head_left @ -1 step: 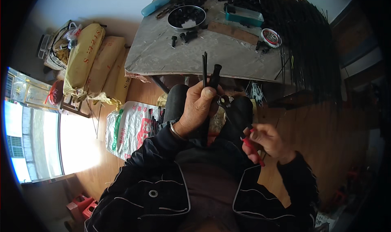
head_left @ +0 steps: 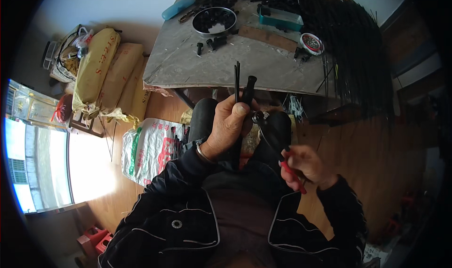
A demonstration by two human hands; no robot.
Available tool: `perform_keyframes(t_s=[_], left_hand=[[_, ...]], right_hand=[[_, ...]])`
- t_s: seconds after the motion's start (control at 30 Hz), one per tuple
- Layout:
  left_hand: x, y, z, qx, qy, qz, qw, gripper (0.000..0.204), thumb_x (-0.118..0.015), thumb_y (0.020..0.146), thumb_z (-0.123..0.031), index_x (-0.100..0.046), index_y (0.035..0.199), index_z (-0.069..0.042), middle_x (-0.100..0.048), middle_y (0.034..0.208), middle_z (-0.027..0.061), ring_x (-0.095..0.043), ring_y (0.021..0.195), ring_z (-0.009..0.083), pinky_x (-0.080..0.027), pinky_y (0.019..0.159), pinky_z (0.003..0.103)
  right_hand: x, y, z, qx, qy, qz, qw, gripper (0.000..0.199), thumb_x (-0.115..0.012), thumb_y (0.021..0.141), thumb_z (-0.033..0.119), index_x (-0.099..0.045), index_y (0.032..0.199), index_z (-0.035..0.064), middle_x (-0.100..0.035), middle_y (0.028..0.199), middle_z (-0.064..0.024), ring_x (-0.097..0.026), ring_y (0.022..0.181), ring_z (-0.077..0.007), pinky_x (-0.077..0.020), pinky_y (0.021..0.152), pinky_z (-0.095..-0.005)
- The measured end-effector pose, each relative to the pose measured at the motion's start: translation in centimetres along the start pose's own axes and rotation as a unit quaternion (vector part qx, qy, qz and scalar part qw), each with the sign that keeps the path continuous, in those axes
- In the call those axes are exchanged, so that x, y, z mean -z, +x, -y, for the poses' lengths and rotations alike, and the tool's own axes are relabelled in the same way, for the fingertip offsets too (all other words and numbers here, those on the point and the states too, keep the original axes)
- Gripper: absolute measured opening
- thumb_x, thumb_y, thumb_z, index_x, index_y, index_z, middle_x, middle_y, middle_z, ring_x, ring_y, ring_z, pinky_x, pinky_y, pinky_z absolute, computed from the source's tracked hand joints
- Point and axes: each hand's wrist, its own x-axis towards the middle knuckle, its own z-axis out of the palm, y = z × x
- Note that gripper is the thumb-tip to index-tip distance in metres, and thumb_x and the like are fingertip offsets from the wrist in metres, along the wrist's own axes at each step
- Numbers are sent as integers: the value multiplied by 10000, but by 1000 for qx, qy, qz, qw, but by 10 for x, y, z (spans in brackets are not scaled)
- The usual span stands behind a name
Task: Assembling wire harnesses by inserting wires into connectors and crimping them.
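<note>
My left hand point(head_left: 230, 120) is closed around several thin black rods point(head_left: 236, 80) and a short black handle-like tube with a flared end point(head_left: 249, 88), all pointing up and away from me. My right hand point(head_left: 308, 164) grips red-handled pliers point(head_left: 293, 176), its fingers smeared a little by motion. The dark head of the pliers point(head_left: 259, 118) reaches to just beside my left fingers, over my right knee. Whether its jaws touch anything there, I cannot tell. The lower ends of the rods are hidden behind my left hand.
Ahead stands a grey table point(head_left: 174, 63) bearing a round bowl of black parts point(head_left: 214, 28), a teal tray point(head_left: 282, 21), a small bowl of metal bits point(head_left: 311, 43) and a wooden strip point(head_left: 270, 38). Long black rods point(head_left: 358, 56) overhang its right side. Yellow sacks point(head_left: 96, 70) are at left.
My right hand has shifted very slightly left, and the pliers' jaws look a little closer together. The whole view has moved slightly. My left hand keeps its grip.
</note>
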Motion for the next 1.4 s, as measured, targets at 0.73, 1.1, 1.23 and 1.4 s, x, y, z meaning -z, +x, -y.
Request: perform_keyframes(t_s=[0.73,1.1,1.23,1.4], left_hand=[[-5,-3,-7,23,3,20,1000,335,-586,949,-348,-589,962,-13,-498,648,-30,-405,483,30,-308,433,193],[-2,-5,-11,5,30,81,996,469,-528,953,-471,-586,960,-5,-491,658,-23,-417,491,32,-323,436,195],[-5,-7,-13,-22,48,95,994,472,-524,952,-478,-583,949,-9,-479,641,-30,-414,489,30,-325,439,194],[-3,-4,-12,9,55,54,997,442,-522,958,-458,-585,940,-21,-468,622,-37,-410,489,28,-320,438,189]], right_hand=[[10,4,9,29,-191,23,981,231,-639,822,150,-517,983,36,-558,626,-41,-539,486,-108,-423,423,-223],[-16,9,-49,-17,214,156,964,306,-612,908,311,-492,861,33,-518,573,-44,-508,426,-113,-400,397,-223],[-4,-1,-12,-108,73,202,971,185,-615,820,164,-444,811,92,-511,579,-30,-492,402,-110,-384,374,-206],[-7,0,7,67,-262,-75,960,362,-624,833,108,-517,1160,-3,-562,773,8,-537,666,-91,-445,598,-231]])
